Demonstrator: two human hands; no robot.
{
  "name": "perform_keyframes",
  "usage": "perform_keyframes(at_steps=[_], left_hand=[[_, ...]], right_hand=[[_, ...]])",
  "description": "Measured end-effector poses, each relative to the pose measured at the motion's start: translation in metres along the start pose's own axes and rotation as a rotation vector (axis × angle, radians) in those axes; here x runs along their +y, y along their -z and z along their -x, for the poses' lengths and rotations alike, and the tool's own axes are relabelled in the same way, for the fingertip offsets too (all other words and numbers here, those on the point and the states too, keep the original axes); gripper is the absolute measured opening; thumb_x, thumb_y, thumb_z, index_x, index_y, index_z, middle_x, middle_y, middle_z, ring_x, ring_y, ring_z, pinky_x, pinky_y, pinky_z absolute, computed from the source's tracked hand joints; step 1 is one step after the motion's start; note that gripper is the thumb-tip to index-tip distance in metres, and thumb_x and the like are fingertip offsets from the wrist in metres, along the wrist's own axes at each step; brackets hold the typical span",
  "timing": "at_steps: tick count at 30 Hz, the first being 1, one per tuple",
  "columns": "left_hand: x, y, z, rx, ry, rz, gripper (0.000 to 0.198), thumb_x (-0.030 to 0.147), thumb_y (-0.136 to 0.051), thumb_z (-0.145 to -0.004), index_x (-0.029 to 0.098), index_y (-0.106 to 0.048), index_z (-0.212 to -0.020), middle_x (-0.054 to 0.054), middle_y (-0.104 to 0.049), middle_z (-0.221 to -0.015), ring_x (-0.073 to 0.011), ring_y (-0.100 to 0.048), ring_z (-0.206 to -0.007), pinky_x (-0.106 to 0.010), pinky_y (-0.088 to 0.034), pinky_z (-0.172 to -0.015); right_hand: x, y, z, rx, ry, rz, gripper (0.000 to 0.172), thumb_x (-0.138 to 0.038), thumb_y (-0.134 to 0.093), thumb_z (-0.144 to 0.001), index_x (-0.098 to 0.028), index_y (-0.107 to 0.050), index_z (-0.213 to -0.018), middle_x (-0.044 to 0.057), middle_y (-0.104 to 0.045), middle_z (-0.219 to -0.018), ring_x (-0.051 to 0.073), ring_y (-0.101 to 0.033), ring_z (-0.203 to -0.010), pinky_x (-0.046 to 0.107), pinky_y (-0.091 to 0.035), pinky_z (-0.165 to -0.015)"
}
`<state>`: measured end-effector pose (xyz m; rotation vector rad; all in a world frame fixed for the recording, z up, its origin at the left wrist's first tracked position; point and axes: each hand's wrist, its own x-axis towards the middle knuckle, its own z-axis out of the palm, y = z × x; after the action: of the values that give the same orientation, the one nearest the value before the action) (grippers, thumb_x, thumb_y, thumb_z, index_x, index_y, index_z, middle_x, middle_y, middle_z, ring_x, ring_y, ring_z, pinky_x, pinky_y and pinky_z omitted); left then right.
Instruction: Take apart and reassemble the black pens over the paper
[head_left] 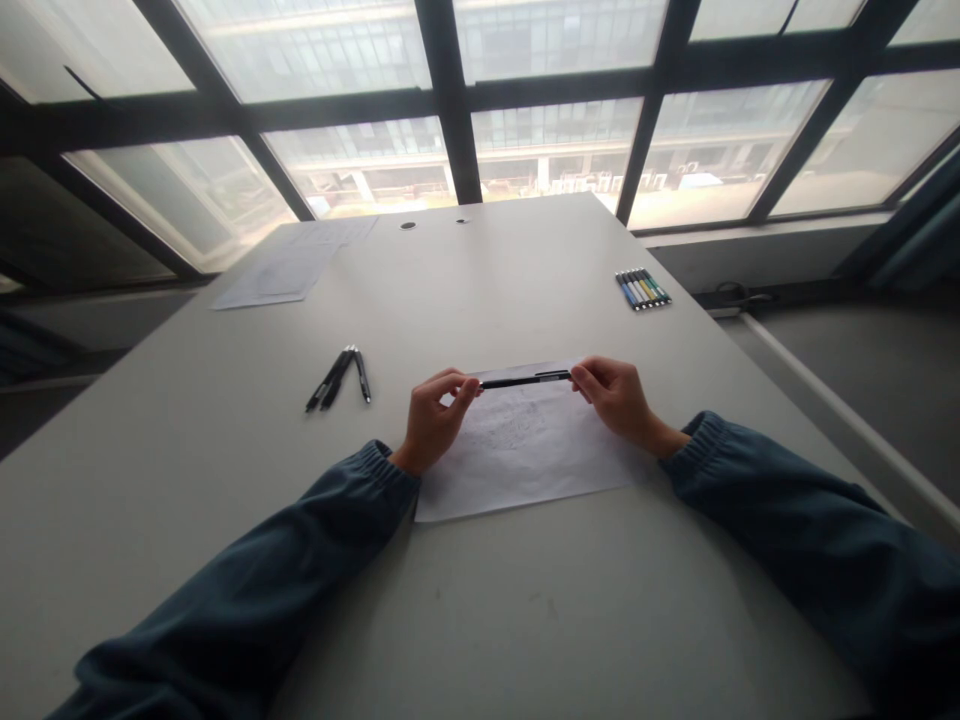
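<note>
A black pen (525,380) is held level between my two hands, above a white sheet of paper (525,470) with faint scribbles. My left hand (436,415) pinches the pen's left end between thumb and fingers. At the right end, by the clip, my right hand (616,398) is closed on the same pen. Left of my left hand, several black pens (334,378) lie loosely together on the white table.
Toward the back right of the table (487,270), a row of several pens with coloured labels (643,289) lies side by side. Other paper sheets (289,265) rest at the far left. Two small round fittings sit near the back edge, before the windows.
</note>
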<state>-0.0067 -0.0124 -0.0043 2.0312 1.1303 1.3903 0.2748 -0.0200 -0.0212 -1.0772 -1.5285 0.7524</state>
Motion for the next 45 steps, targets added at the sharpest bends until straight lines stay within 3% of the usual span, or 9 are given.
perform_keyframes(at_steps=[45], left_hand=[[0.0038,-0.0003,-0.0008,-0.020,0.025,-0.018,0.039,0.041,-0.061,-0.097,0.018,-0.071,-0.068,-0.004,-0.069,-0.070,-0.0142,-0.061,-0.065,-0.029,-0.046,-0.065]], right_hand=[[-0.0013,-0.0001,0.0002,-0.019,-0.005,0.011,0.046,-0.055,-0.060,-0.094,-0.017,-0.065,-0.069,0.002,-0.061,-0.061,0.012,-0.049,-0.054,0.026,-0.037,-0.052]])
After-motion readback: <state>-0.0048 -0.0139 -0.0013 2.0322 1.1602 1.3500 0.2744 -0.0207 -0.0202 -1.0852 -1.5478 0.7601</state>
